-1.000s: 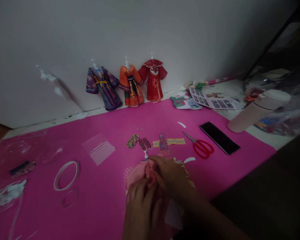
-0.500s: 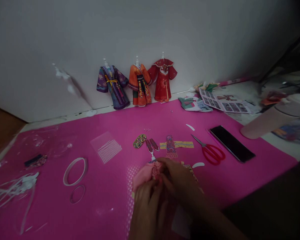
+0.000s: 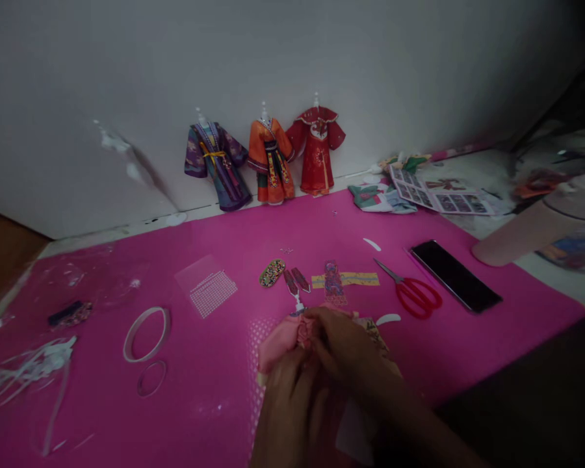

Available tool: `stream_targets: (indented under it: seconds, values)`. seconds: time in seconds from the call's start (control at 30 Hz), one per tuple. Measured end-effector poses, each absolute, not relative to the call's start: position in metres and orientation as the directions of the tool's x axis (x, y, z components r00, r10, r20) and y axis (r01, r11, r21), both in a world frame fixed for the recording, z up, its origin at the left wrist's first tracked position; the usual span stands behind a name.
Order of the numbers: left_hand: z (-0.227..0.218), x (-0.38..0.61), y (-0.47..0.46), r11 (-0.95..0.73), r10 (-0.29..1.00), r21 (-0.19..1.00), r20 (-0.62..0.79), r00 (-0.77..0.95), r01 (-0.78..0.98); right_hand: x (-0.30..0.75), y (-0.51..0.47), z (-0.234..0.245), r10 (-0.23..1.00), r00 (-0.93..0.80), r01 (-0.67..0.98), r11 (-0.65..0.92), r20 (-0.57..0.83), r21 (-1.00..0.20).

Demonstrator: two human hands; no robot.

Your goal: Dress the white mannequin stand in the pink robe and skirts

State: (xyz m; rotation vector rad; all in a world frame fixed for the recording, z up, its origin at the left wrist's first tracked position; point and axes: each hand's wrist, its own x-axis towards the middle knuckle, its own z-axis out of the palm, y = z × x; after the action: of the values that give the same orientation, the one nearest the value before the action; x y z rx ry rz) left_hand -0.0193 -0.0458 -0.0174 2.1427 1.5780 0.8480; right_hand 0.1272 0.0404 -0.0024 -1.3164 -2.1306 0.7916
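Low in the middle of the pink mat (image 3: pixel 224 247), both my hands work on a small pink paper robe (image 3: pixel 280 338). My left hand (image 3: pixel 292 409) covers its lower part with fingers curled onto the paper. My right hand (image 3: pixel 344 348) pinches the gathered pink paper near the robe's collar. Just beyond my fingers lie small printed paper pieces: an oval patch (image 3: pixel 272 273), two narrow strips (image 3: pixel 295 281) and a yellow band with a patterned piece (image 3: pixel 344 281). Much of the robe is hidden under my hands.
Three finished paper robes, purple (image 3: pixel 217 166), orange (image 3: pixel 269 159) and red (image 3: pixel 318 149), stand against the white wall. Red scissors (image 3: pixel 412 292) and a black phone (image 3: pixel 455 276) lie to the right, a pale bottle (image 3: pixel 541 224) beyond. Tape rings (image 3: pixel 146 335), a dotted sheet (image 3: pixel 207 286) and plastic scraps lie left.
The view has shifted left and slightly up across the frames. My hands stay on the pink robe, with the fingers drawn closer together over its collar.
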Motion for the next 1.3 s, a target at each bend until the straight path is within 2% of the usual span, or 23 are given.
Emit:
stream_targets:
  seconds: [0.17, 0.5, 0.7, 1.0, 1.1, 1.2, 1.3]
  values:
    - [-0.017, -0.018, -0.046, -0.322, 0.943, 0.590, 0.269, 0.196, 0.741, 0.128, 0.043, -0.002, 0.909, -0.405, 0.601, 0.347, 0.100, -0.720]
    - [-0.003, -0.019, -0.034, -0.473, 0.876, 0.429, 0.326, 0.356, 0.770, 0.130, 0.045, -0.003, 0.906, -0.416, 0.597, 0.341, 0.083, -0.727]
    - [0.006, -0.014, -0.028, -0.508, 0.837, 0.329, 0.407, 0.366, 0.796, 0.128, 0.046, -0.004, 0.919, -0.389, 0.615, 0.307, 0.060, -0.726]
    - [0.009, -0.014, -0.029, -0.499, 0.845, 0.328, 0.388, 0.367, 0.802, 0.135, 0.045, 0.008, 0.957, -0.290, 0.620, 0.198, 0.013, -0.759]
    - [0.003, -0.016, -0.032, -0.486, 0.858, 0.319, 0.351, 0.375, 0.814, 0.142, 0.043, 0.017, 0.974, -0.225, 0.540, 0.093, -0.037, -0.836]
    - [0.001, -0.017, -0.033, -0.490, 0.858, 0.323, 0.342, 0.383, 0.810, 0.145, 0.040, 0.020, 0.964, -0.246, 0.437, 0.016, -0.102, -0.899]
    - [0.003, -0.017, -0.033, -0.486, 0.863, 0.339, 0.331, 0.382, 0.805, 0.140, 0.038, 0.019, 0.958, -0.247, 0.480, -0.009, -0.145, -0.877]
